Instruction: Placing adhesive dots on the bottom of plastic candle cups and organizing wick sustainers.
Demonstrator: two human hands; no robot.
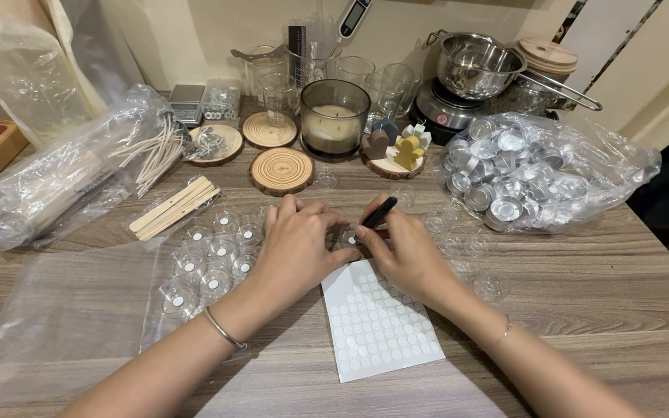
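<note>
A small clear plastic cup (348, 237) is being held at the middle of the wooden counter (598, 294), just above the top edge of a white sheet of round adhesive dots (379, 321). It is being pinched between the fingers of the left hand (297, 246), closed around it so that it is being kept from sliding. The right hand (404, 251) is being held against it from the other side, gripping a slim black tool (379, 211) like a pen, its tip being pointed down into the cup, seemingly to press something at the bottom. The two hands are being kept together, touching at the cup.

The dot sheet is lying just under the wrists, close for easy reach. To the left, clear cups with white dots at their centres (209, 259) are being kept in loose rows on a plastic bag, apart from the bare clear cups (458, 248) lying to the right. Beyond them, flat wooden sticks (173, 207) and a bag of wicks (79, 174) are lying on the left, and a bag of metal cups (532, 174) on the right. Wooden coasters (281, 169), a glass jar candle (334, 120) and a steel pot (475, 66) are standing at the back, out of the way.
</note>
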